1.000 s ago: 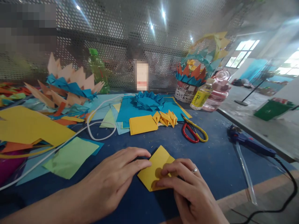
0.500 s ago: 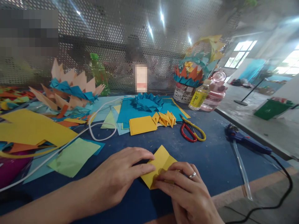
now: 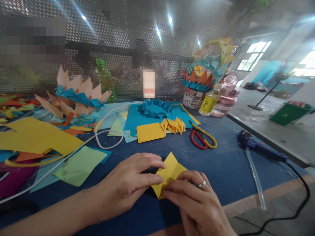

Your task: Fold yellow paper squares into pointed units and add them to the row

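Observation:
A creased piece of yellow paper point(image 3: 169, 170) is between my two hands, just above the blue tabletop. My left hand point(image 3: 134, 178) holds its left edge, with the thumb on the near face and the fingers bent at the upper left side. From the right, my right hand point(image 3: 197, 193), a ring on one finger, pinches the lower right part and hides that corner. Behind the paper lie a stack of yellow paper rectangles point(image 3: 151, 132) and several folded yellow points point(image 3: 176, 125). Scissors point(image 3: 203, 137) with red and yellow handles rest to the right.
At the right lies a glue gun point(image 3: 261, 147) with a clear glue stick and black cord. A blue paper flower point(image 3: 157, 108) sits at the back, near a yellow-labelled bottle point(image 3: 209, 101) and pink bottle point(image 3: 225, 100). A white cable point(image 3: 98, 131) crosses coloured paper at left.
My left fingers have shifted slightly over the yellow paper, and its left edge has lifted and drawn in a little. My right hand keeps its pinch. The view has tilted slightly.

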Motion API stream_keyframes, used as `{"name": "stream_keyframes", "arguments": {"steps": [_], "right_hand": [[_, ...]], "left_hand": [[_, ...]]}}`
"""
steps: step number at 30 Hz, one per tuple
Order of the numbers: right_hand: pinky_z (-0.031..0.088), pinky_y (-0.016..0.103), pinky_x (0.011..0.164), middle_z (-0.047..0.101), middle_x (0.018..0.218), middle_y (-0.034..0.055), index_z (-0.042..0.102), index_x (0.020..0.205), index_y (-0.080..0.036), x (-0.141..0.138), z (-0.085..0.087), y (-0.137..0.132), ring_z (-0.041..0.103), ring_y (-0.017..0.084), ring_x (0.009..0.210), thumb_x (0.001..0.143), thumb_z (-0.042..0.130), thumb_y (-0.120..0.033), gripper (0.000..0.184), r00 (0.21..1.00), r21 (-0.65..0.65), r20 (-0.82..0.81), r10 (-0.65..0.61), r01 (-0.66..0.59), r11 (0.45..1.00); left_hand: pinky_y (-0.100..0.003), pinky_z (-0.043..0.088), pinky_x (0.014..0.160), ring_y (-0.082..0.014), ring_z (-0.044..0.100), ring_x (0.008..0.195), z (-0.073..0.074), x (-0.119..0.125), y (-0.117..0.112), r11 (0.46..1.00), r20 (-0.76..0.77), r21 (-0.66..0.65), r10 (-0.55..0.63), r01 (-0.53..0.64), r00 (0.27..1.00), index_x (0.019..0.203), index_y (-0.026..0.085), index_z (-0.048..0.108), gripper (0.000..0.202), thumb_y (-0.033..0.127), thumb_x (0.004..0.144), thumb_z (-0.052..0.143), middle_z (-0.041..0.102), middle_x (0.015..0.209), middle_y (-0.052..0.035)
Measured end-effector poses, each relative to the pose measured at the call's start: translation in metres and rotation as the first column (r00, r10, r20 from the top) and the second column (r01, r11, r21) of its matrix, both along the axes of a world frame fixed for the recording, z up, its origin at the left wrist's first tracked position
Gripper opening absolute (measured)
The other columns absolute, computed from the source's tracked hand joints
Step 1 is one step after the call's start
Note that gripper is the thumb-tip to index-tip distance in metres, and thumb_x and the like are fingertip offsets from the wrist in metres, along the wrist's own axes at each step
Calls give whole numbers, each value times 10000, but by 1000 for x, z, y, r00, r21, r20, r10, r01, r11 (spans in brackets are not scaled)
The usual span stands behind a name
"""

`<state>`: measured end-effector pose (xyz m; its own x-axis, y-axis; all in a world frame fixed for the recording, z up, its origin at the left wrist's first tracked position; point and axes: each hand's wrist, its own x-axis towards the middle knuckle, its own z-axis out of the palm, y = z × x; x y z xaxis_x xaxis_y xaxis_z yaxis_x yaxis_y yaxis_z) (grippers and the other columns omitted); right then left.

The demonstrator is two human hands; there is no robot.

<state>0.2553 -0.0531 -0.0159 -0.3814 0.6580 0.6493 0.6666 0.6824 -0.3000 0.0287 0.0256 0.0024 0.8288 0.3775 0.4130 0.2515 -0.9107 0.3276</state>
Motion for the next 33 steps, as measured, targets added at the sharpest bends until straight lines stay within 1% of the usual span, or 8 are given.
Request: {"name": "stream_keyframes", "arguments": {"steps": [2,4,8,10,14,17,22,33], "right_hand": [[468,306,724,770,968,-40,725,1045,-261,0,0,-1,626,159,873,822,510,-6,401,1000,33,-2,-17,17,999],[469,309,712,773,960,-37,732,1028,-248,0,0,-3,632,155,863,832,512,-19,373,999,76,1,-34,34,997],[466,303,668,777,911,-37,740,937,-221,0,-1,-7,640,140,805,912,523,-84,257,998,135,60,-31,23,991],[468,300,669,779,899,-47,739,919,-218,0,-4,-8,643,135,796,956,513,-112,252,996,148,86,-22,9,989],[464,300,689,777,883,-50,730,874,-203,-2,-7,-8,640,133,800,1000,505,-148,264,998,151,62,-4,-5,988],[462,300,688,776,887,-40,729,866,-193,-2,-8,-8,638,134,809,991,526,-136,245,999,141,47,2,-8,990],[465,298,660,782,893,-39,738,870,-192,-1,-7,-8,640,132,801,980,540,-121,237,999,149,47,7,-14,989],[431,281,639,779,855,-51,737,818,-183,-7,-8,-7,635,116,763,997,526,-96,290,1000,191,-15,-14,16,981]], "left_hand": [[-364,455,1046,-204,558,1230,1,-1,-2,999,22,21,-31,31,999,1052,236,657,323,19,932,449,648,1245,-53],[-367,462,1019,-204,590,1168,1,-2,-5,998,21,7,-62,62,998,1046,227,653,303,30,933,452,675,1177,-60],[-375,459,956,-200,633,1006,-1,-3,-11,993,8,-91,-79,79,997,1050,209,640,251,59,953,463,694,1026,-58],[-338,464,880,-182,628,920,-2,-1,-13,985,41,-157,-60,66,997,1020,212,655,220,87,963,484,683,977,-41],[-229,451,736,-115,608,795,-1,9,-15,925,129,-380,80,-25,988,923,234,701,146,137,948,596,654,880,22],[-208,441,704,-97,602,766,0,16,-18,865,101,-484,209,-136,973,816,222,675,129,123,897,657,627,833,48],[-248,442,724,-121,578,801,-1,20,-21,863,35,-437,297,-253,954,771,205,625,129,103,846,650,571,893,24],[-261,411,780,-138,550,864,-4,23,-24,834,-25,-446,353,-326,935,742,205,587,154,111,842,658,544,905,30]]}}
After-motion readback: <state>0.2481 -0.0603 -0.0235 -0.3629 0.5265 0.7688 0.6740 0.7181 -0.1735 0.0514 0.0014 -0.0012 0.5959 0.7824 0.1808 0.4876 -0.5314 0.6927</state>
